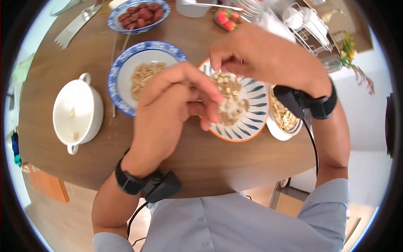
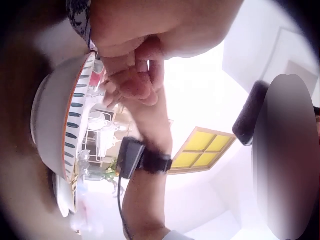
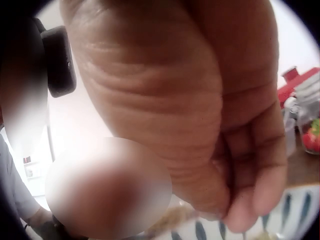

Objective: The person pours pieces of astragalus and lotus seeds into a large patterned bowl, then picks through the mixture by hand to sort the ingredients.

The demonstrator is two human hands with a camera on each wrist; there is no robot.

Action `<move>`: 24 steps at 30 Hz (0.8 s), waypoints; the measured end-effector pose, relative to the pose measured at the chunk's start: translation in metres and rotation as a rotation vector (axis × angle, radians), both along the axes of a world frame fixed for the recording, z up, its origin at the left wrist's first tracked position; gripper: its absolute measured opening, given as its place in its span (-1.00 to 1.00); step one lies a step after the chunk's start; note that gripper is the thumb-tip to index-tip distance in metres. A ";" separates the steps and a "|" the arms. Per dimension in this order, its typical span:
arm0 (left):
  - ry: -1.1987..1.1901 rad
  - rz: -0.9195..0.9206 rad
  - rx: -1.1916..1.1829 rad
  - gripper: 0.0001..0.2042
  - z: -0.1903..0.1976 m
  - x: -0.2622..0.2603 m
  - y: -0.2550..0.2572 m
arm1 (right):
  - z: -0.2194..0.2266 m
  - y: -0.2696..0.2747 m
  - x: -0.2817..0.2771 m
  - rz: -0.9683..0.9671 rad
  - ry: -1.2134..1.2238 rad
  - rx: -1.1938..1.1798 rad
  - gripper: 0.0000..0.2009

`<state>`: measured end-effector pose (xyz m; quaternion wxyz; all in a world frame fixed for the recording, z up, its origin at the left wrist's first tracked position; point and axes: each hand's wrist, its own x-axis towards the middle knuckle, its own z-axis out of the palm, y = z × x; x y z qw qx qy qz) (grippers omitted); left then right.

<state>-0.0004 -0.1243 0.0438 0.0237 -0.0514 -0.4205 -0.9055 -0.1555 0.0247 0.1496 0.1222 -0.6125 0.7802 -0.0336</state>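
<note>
Over the left rim of a striped bowl [image 1: 256,122] hangs my left hand [image 1: 168,103], its fingers loosely bent and nothing visible between them. My right hand [image 1: 256,56] is above the same bowl's far side. In the right wrist view, the right thumb [image 3: 195,185] meets the curled fingertips; I cannot tell whether they pinch something small. Pale nut kernels [image 1: 228,90] and brown bits lie in the bowl. Partly behind the left hand, a blue-rimmed plate [image 1: 119,98] bears tan, peanut-like pieces [image 1: 142,75].
Left stands a white two-handled pot [image 1: 94,113] with a few pale bits inside. A dish of pale shells [image 1: 285,115] adjoins the striped bowl's right. At the back are a bowl of dark red fruit [image 1: 140,17], strawberries [image 1: 228,19] and a wire rack [image 1: 310,31]. Metal tongs [image 1: 77,27] lie far left.
</note>
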 end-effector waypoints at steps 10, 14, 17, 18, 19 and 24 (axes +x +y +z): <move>0.112 0.132 -0.094 -0.80 -0.005 -0.003 0.002 | -0.058 0.066 0.030 -0.061 0.074 -0.038 -0.89; 0.112 0.130 -0.018 -0.73 -0.008 -0.006 -0.005 | -0.062 0.065 0.031 -0.042 0.109 -0.067 -0.87; 0.105 0.130 -0.023 -0.73 -0.007 -0.006 -0.005 | -0.063 0.065 0.035 -0.011 0.156 -0.105 -0.88; 0.102 0.133 -0.031 -0.74 -0.007 -0.006 -0.005 | -0.066 0.065 0.036 -0.018 0.154 -0.106 -0.88; 0.102 0.127 -0.032 -0.74 -0.007 -0.005 -0.004 | -0.071 0.065 0.036 0.003 0.174 -0.150 -0.89; 0.104 0.134 -0.039 -0.75 -0.007 -0.006 -0.004 | -0.074 0.065 0.039 0.029 0.196 -0.172 -0.90</move>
